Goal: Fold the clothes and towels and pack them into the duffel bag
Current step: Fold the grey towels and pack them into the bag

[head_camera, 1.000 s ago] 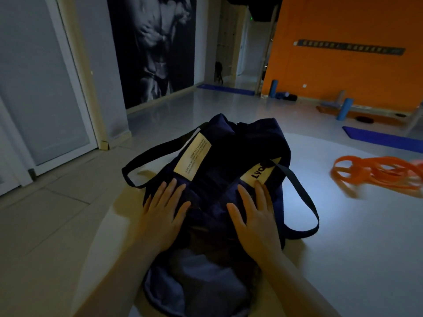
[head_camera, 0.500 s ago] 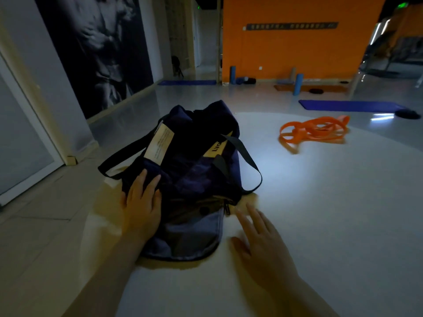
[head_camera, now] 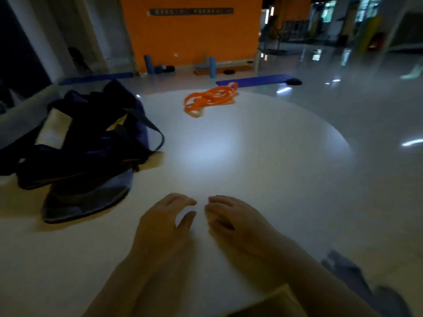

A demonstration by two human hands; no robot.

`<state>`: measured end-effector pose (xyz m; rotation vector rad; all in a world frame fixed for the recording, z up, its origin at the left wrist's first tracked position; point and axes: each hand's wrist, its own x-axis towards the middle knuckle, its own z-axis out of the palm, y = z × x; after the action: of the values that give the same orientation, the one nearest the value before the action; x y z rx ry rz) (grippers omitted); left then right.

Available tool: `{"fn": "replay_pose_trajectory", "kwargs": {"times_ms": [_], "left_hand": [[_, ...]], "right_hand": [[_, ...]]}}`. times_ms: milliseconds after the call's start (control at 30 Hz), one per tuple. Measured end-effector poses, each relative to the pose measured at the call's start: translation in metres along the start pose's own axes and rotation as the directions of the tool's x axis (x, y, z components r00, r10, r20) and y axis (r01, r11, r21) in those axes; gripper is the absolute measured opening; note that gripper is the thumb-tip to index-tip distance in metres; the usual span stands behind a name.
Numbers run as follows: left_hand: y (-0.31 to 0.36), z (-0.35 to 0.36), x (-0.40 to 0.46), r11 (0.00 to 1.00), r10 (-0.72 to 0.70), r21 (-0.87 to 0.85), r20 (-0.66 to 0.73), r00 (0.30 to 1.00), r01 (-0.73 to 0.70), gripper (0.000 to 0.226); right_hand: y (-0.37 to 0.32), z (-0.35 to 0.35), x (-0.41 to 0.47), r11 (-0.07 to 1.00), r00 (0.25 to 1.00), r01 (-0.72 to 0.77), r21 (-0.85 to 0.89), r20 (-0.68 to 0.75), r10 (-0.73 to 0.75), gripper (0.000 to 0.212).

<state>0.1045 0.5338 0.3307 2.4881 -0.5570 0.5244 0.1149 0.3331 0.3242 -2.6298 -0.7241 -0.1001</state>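
Hands are resting empty on the table: left hand and right hand are lying side by side, fingers loosely curled, gripping nothing. Bag is sitting well apart at the table's left, probably because packing is finished. Orange bands are lying at the far edge.

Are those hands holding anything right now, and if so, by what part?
Nothing is held. The left hand and right hand hover side by side over the bare white table, fingers loosely curled, apart from the duffel bag.
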Motion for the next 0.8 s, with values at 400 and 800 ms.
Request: {"fn": "replay_pose_trajectory", "kwargs": {"times_ms": [400, 800], "left_hand": [[0.206, 0.111, -0.023, 0.874, 0.401, -0.369, 0.182, 0.898, -0.316, 0.015], [0.255, 0.241, -0.032, 0.879, 0.442, -0.445, 0.630, 0.639, -0.169, 0.016]], "right_hand": [[0.081, -0.035, -0.259, 0.711, 0.579, -0.557, 0.430, -0.414, 0.703, 0.038], [0.172, 0.069, -0.410, -0.086, -0.195, -0.573, 0.815, -0.034, 0.980, 0.020]]}}
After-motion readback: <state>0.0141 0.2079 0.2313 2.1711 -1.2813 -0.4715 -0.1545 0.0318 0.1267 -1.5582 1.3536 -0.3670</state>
